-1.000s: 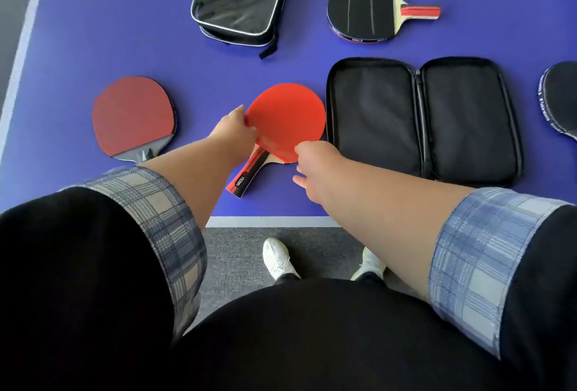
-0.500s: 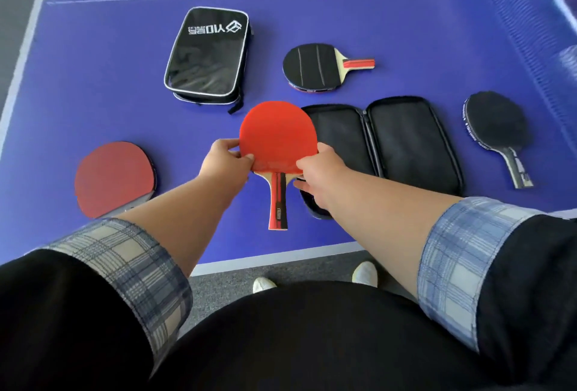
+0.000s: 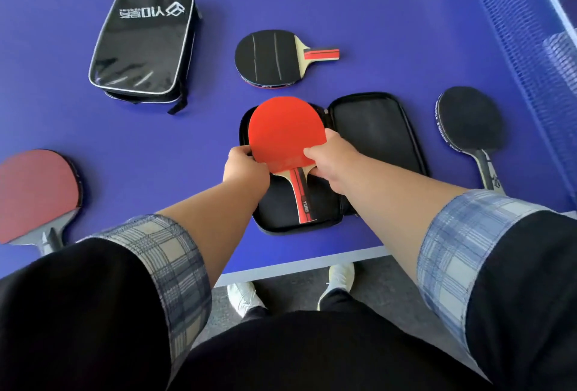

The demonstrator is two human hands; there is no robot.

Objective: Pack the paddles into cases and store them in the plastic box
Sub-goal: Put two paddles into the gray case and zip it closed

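Note:
A bright red paddle [image 3: 285, 131] with a red-and-black handle lies over the left half of an open black case [image 3: 377, 137] on the blue table. My left hand [image 3: 245, 167] grips the blade's lower left edge. My right hand [image 3: 332, 156] grips its lower right edge, with fingers under the blade near the handle. A closed black case [image 3: 143, 44] with white lettering lies at the back left. No plastic box is in view.
A black short-handled paddle [image 3: 274, 58] lies behind the open case. Right of that case rests another black paddle [image 3: 468, 122]. A dark red paddle [image 3: 36, 194] sits at the far left. The net [image 3: 524, 31] runs along the right. The table's front edge [image 3: 312, 265] is near my feet.
Both hands lifted the red paddle from the table left of the open case, turned its handle toward me and carried it right, over the case's left half.

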